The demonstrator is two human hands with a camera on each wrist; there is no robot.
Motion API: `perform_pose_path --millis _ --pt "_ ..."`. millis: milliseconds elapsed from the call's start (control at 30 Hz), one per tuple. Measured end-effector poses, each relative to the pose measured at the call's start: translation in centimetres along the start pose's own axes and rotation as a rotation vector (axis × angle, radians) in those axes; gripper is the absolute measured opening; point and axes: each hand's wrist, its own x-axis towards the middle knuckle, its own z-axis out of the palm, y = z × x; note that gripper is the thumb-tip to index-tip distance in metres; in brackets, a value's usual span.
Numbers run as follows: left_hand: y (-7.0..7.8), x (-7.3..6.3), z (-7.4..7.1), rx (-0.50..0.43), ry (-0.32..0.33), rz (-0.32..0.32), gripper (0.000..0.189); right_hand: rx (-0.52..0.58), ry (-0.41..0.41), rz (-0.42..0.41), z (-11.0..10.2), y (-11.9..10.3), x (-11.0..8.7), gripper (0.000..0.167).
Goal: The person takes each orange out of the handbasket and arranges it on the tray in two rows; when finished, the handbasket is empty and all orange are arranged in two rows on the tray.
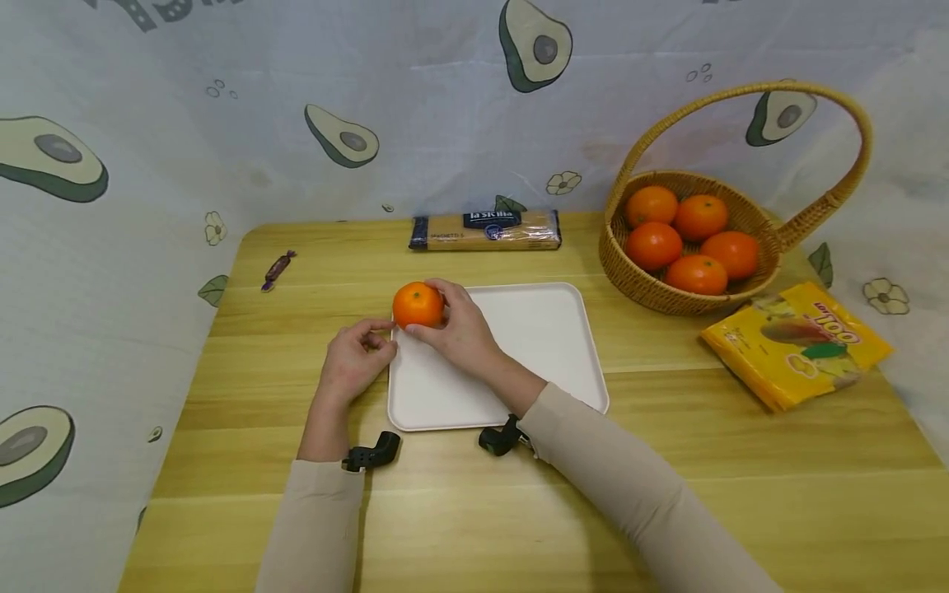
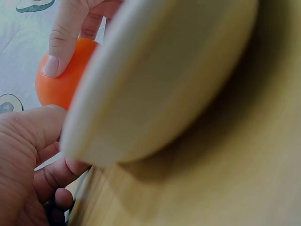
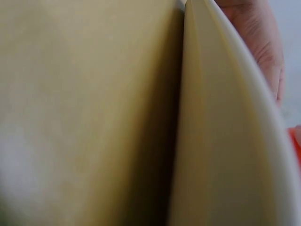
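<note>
An orange [image 1: 418,305] with a small green stem spot is at the left rim of a white rectangular tray [image 1: 511,354]. My right hand [image 1: 465,329] reaches across the tray and grips the orange between thumb and fingers. At the tray's left edge, my left hand [image 1: 354,358] pinches the rim beside the fruit. The left wrist view shows its thumb [image 2: 42,120] against the orange's lower side and a fingertip under the rim. The tray's side [image 3: 230,122] fills much of the right wrist view, with only a sliver of orange [image 3: 296,141] showing.
A wicker basket [image 1: 645,288] with several oranges and a tall handle stands at the back right. Before it lies a yellow packet [image 1: 801,346]. A spaghetti pack [image 1: 485,231] lies along the back edge, and a wrapped candy [image 1: 278,270] lies back left.
</note>
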Motion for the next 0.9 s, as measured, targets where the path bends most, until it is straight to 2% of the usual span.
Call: perform_pose_path --millis 267,567,900 --pt "0.2 0.1 -0.1 0.015 -0.003 -0.019 0.034 0.028 -0.005 0.006 0.2 -0.3 0.2 0.072" --pt "0.3 0.1 -0.1 0.003 -0.011 -0.041 0.035 0.101 0.035 0.038 1.0 -0.3 0.4 0.072" --pt "0.3 0.1 -0.1 0.007 -0.016 -0.039 0.035 0.097 0.056 0.041 1.5 0.0 1.0 0.075"
